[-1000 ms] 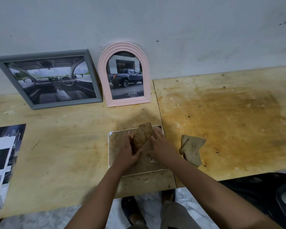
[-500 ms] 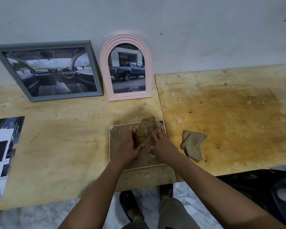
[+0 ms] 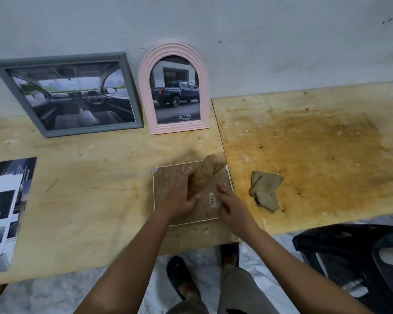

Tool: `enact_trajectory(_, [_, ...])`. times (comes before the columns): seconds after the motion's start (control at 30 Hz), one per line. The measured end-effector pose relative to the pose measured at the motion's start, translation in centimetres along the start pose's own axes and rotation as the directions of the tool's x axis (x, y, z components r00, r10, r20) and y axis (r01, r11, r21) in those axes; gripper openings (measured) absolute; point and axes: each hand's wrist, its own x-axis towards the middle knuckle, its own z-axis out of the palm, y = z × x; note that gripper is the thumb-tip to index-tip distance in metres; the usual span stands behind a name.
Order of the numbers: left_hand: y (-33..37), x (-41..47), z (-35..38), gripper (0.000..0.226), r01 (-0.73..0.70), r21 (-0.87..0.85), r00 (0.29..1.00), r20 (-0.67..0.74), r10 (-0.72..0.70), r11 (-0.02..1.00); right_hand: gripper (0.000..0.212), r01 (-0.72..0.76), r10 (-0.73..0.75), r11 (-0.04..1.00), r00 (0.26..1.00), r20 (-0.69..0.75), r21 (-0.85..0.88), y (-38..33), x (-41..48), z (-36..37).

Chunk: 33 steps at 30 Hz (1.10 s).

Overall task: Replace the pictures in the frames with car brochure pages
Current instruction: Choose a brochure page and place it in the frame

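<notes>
Gripping mottled cardboard stand (image 3: 205,174), sq frame (image 3: 155,189)

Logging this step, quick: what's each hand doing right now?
Left hand: grips the frame's stand.
Right hand: open, pressing the frame back.

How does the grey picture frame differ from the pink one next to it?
The grey frame is rectangular and wide; the pink frame is arched and tall. The grey frame shows a car's interior with the steering wheel; the pink frame shows a dark pickup outdoors. Both stand on the table, leaning against the wall, and both hold car pictures.
</notes>
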Motion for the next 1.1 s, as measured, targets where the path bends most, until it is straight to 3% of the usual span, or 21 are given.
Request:
enact_trajectory(0.07, [-0.1,-0.4,-0.6,0.077,-0.019,-0.003,1.000,-0.022,0.019,1.000,0.033,-0.119,0.145,0.974,0.982,-0.122,0.195,-0.5,-0.3,-2.0])
enact_trajectory(0.13, [-0.3,-1.3,-1.1,0.073,0.026,-0.049,0.983,-0.180,-0.034,0.998,0.032,-0.199,0.286,0.918,0.932,-0.224,0.344,-1.1,-0.1,-3.1])
enact_trajectory(0.2, [-0.9,-2.6,-1.3,0.065,0.139,-0.097,0.915,-0.369,-0.165,0.986,0.032,-0.298,0.407,0.856,0.892,-0.195,0.421,-1.3,0.8,-3.4])
enact_trajectory(0.27, [-1.2,-4.1,-1.6,0.061,0.288,-0.132,0.835,-0.450,-0.316,0.949,0.031,-0.400,0.473,0.815,0.877,-0.085,0.419,-1.3,2.0,-3.1])
enact_trajectory(0.43, [-0.9,-5.1,-2.5,0.070,0.425,-0.300,0.814,-0.285,-0.506,0.854,0.013,-0.437,0.463,0.855,0.886,-0.032,0.280,-1.8,4.1,-1.9])
enact_trajectory(0.5, [-1.1,-4.9,-3.0,0.074,0.450,-0.362,0.776,-0.295,-0.558,0.817,0.013,-0.439,0.466,0.862,0.883,-0.056,0.254,-2.1,4.1,-1.5])
enact_trajectory(0.7, [0.3,-3.8,-5.2,0.072,0.303,-0.408,0.700,-0.517,-0.492,0.861,0.014,-0.328,0.421,0.872,0.881,-0.214,0.364,-4.6,4.1,-2.3])
enact_trajectory(0.83, [2.4,-2.4,-7.3,0.061,0.110,-0.522,0.638,-0.616,-0.463,0.846,0.025,-0.275,0.463,0.860,0.774,-0.432,0.429,-7.1,6.0,-4.5])
enact_trajectory(0.9, [3.0,-2.0,-7.9,0.056,0.023,-0.546,0.631,-0.642,-0.435,0.838,0.025,-0.219,0.467,0.838,0.761,-0.449,0.500,-8.1,6.7,-5.5])
enact_trajectory(0.97, [3.8,-1.9,-8.5,0.049,-0.043,-0.613,0.632,-0.628,-0.454,0.789,0.033,-0.186,0.523,0.721,0.778,-0.348,0.668,-8.6,6.9,-6.0])
enact_trajectory(1.0, [4.2,-1.9,-8.8,0.045,-0.074,-0.684,0.641,-0.590,-0.491,0.726,0.037,-0.167,0.549,0.603,0.796,-0.254,0.780,-8.9,6.8,-6.1])
enact_trajectory(1.07, [3.5,-2.2,-8.7,0.039,-0.116,-0.855,0.691,-0.435,-0.577,0.505,0.040,-0.138,0.539,0.376,0.837,-0.096,0.916,-9.3,6.1,-6.0])
enact_trajectory(1.1, [2.7,-2.5,-8.4,0.038,-0.132,-0.931,0.722,-0.326,-0.611,0.340,0.041,-0.135,0.527,0.318,0.848,-0.057,0.938,-9.3,5.6,-5.7])
